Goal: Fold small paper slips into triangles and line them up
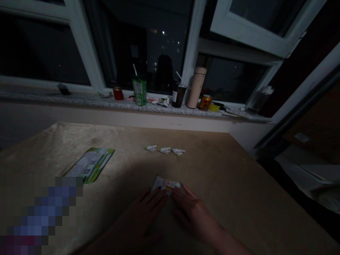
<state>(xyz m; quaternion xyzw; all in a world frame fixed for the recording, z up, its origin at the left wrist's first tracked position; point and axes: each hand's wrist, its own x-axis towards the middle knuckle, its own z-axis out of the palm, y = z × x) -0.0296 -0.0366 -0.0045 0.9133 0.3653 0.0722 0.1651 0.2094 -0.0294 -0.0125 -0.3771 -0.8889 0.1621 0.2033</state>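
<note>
While on paper (165, 183), fingers (158, 197) (straw (135, 69) in cup (139, 91))

A small printed paper (166, 183) is lying flat on the tabletop (228, 170), close to the person's side of it. It is showing a pale face with red, orange and yellow print, too dim to read. Its near edge is lying hidden under fingertips: the left hand (148, 212) is pressing on its left part and the right hand (193, 212) on its right part, with fingers stretched out flat.
</note>
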